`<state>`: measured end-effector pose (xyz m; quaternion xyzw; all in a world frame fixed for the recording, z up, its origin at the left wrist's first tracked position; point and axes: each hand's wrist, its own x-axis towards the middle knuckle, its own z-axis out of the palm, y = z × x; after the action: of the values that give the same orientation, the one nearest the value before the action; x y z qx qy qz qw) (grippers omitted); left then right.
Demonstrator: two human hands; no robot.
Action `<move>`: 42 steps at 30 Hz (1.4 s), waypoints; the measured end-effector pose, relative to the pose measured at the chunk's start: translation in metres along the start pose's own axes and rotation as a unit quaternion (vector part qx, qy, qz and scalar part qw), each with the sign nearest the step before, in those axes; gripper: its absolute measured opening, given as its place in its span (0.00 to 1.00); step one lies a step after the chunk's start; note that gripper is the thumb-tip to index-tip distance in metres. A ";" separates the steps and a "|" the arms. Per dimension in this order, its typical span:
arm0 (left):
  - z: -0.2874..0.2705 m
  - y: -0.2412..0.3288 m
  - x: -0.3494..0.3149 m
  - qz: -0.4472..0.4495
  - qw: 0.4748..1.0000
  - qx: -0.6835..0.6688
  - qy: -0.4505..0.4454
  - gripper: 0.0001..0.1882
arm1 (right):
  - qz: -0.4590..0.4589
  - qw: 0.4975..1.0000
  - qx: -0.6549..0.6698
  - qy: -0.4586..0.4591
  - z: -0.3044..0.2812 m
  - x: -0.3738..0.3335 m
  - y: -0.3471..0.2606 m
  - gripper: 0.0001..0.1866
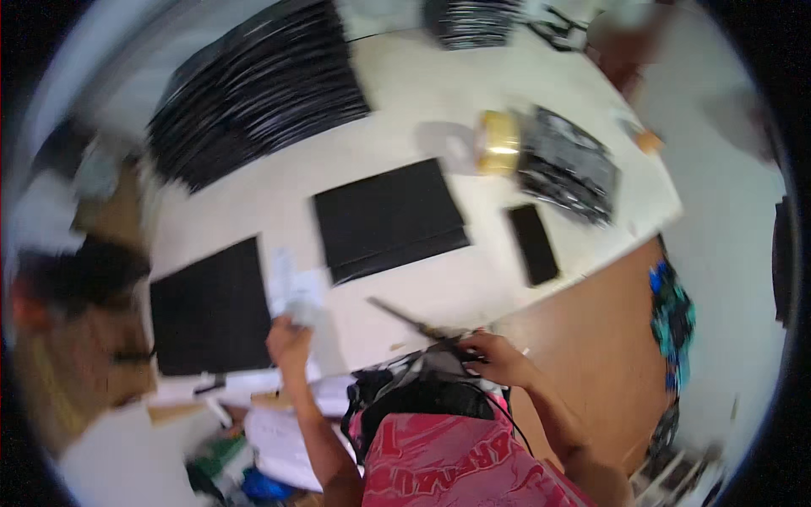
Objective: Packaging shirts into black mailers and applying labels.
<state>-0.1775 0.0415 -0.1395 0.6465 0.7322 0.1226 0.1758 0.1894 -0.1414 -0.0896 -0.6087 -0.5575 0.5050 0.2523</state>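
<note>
My left hand [290, 340] is closed on a white paper slip [296, 291] at the near left of the table. Beside it lies a flat black plastic bag [209, 311]. In my right hand [497, 359], close to my body at the table's near edge, is a pair of scissors [414, 321]; its long dark blades look closed and point to the upper left. A second black bag [389, 220], with a fold along its near side, lies flat in the middle. Motion blurs the slip's details.
A tall pile of black bags [262, 93] fills the far left of the white table [405, 93]. Toward the right are a yellow tape roll [498, 144], a glossy black bundle [570, 165] and a black phone [534, 245]. Clothes [672, 317] lie on the brown floor [583, 338].
</note>
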 end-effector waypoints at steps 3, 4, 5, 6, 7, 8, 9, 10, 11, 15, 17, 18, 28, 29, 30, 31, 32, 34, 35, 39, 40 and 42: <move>-0.006 -0.010 -0.003 0.037 0.997 -0.054 0.035 0.20 | -0.013 1.000 0.002 0.004 0.002 -0.003 -0.011 0.22; -0.006 -0.005 -0.004 0.049 0.996 -0.052 0.047 0.21 | -0.004 1.000 0.000 0.031 0.004 -0.005 -0.012 0.22; -0.006 -0.003 -0.005 0.051 0.996 -0.042 0.058 0.21 | -0.001 0.999 0.025 0.025 0.007 -0.002 -0.009 0.22; -0.003 0.001 -0.005 0.064 0.996 -0.042 0.049 0.21 | -0.001 0.999 0.049 0.016 0.009 0.000 -0.006 0.22; -0.005 0.001 -0.008 0.077 0.995 -0.025 0.063 0.21 | 0.002 0.998 0.049 0.027 0.012 -0.001 -0.008 0.22; -0.006 0.003 -0.009 0.087 0.993 -0.008 0.078 0.21 | 0.008 0.998 0.051 0.030 0.015 -0.001 -0.010 0.22; -0.007 0.005 -0.008 0.093 0.993 -0.009 0.075 0.21 | 0.013 0.998 0.054 0.030 0.017 -0.002 -0.011 0.21; -0.009 0.007 -0.009 0.090 0.991 -0.085 0.049 0.19 | 0.014 0.998 0.054 0.033 0.019 -0.003 -0.012 0.21; -0.012 0.009 -0.011 0.084 0.984 -0.158 0.023 0.17 | 0.019 0.997 0.067 0.042 0.021 -0.003 -0.013 0.20; -0.027 0.028 -0.018 0.083 0.976 -0.201 -0.003 0.15 | 0.089 0.993 0.078 0.020 0.027 -0.001 -0.014 0.22; -0.036 0.035 -0.023 0.174 0.966 -0.189 -0.044 0.15 | 0.064 0.995 0.061 0.041 0.031 -0.002 -0.010 0.23; -0.035 0.042 -0.027 0.147 0.954 -0.244 -0.091 0.15 | 0.039 0.996 0.045 0.067 0.033 -0.004 -0.008 0.25; 0.029 0.107 -0.040 0.193 0.880 -0.264 -0.344 0.11 | 0.230 0.926 0.300 0.017 0.030 -0.076 0.025 0.16; 0.033 0.107 -0.038 0.189 0.882 -0.273 -0.335 0.11 | 0.195 0.924 0.328 0.033 0.034 -0.080 0.034 0.15; 0.035 0.104 -0.038 0.177 0.885 -0.274 -0.333 0.11 | 0.160 0.919 0.355 0.051 0.037 -0.082 0.040 0.14; 0.039 0.105 -0.037 0.171 0.879 -0.298 -0.330 0.12 | 0.166 0.918 0.356 0.047 0.038 -0.083 0.041 0.14; 0.042 0.106 -0.038 0.166 0.873 -0.322 -0.328 0.13 | 0.154 0.925 0.347 0.038 0.038 -0.082 0.041 0.15; 0.041 0.113 -0.041 0.144 0.872 -0.321 -0.341 0.13 | 0.149 0.928 0.339 0.029 0.037 -0.080 0.043 0.15; 0.037 0.117 -0.043 0.128 0.872 -0.318 -0.348 0.14 | 0.158 0.928 0.336 0.020 0.038 -0.078 0.045 0.16; 0.037 0.124 -0.046 0.138 0.882 -0.284 -0.349 0.13 | 0.198 0.931 0.306 0.016 0.038 -0.068 0.040 0.19; 0.035 0.126 -0.046 0.140 0.883 -0.277 -0.351 0.13 | 0.196 0.930 0.311 0.015 0.037 -0.066 0.038 0.18; 0.038 0.123 -0.045 0.138 0.878 -0.283 -0.360 0.13 | 0.198 0.932 0.302 0.016 0.034 -0.061 0.032 0.17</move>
<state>-0.0455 0.0117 -0.1198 0.6635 0.4557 0.1059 0.5838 0.1802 -0.2150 -0.1093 -0.6094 -0.2427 0.6798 0.3280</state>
